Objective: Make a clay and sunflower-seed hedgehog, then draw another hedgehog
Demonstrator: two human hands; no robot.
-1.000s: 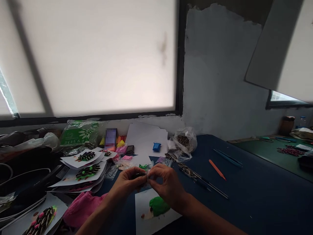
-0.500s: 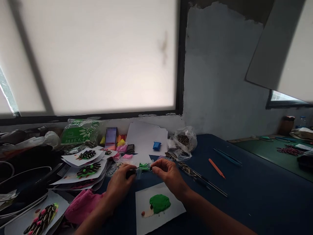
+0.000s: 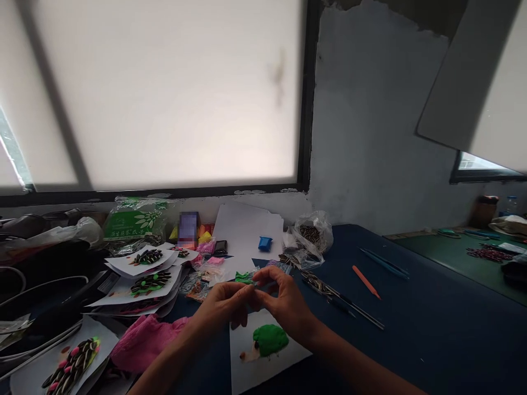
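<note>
Hands close together, with fingertips meeting, like the middle of a clock. On the 8 o'clock side, left hand [image 3: 222, 304], with thumb and first finger pinched closed. On the 4 o'clock side, right hand [image 3: 285, 298], with thumb and first finger bent round like a ring and drawn in at the tips, right by the left ones. Too small and dark to tell for sure whether to count some tiny bit in the pinch.

Below the hands, between 5 and 6, white card [image 3: 246, 378] with a green hedgehog [image 3: 270, 339], flat on the blue table [image 3: 415, 340]. Just past the fingertips, near 11, lump of green clay [image 3: 244, 277]. Farther off, a little past 12, small blue packet [image 3: 265, 243]. Between 1 and 2, open bag of striped seeds [image 3: 309, 235]. At 3, orange pen-like tool [image 3: 366, 282], with blue tweezers [image 3: 385, 263] just beyond. At 9, pile of paper [image 3: 127, 267] with seedy hedgehogs on top. At 8, pink cloth [image 3: 142, 345].

Looks like a small fingertip step, up over the card's top end and not down on it. Calls next for a soft, steady pinch, good aim, and care not to bump the green back below.
</note>
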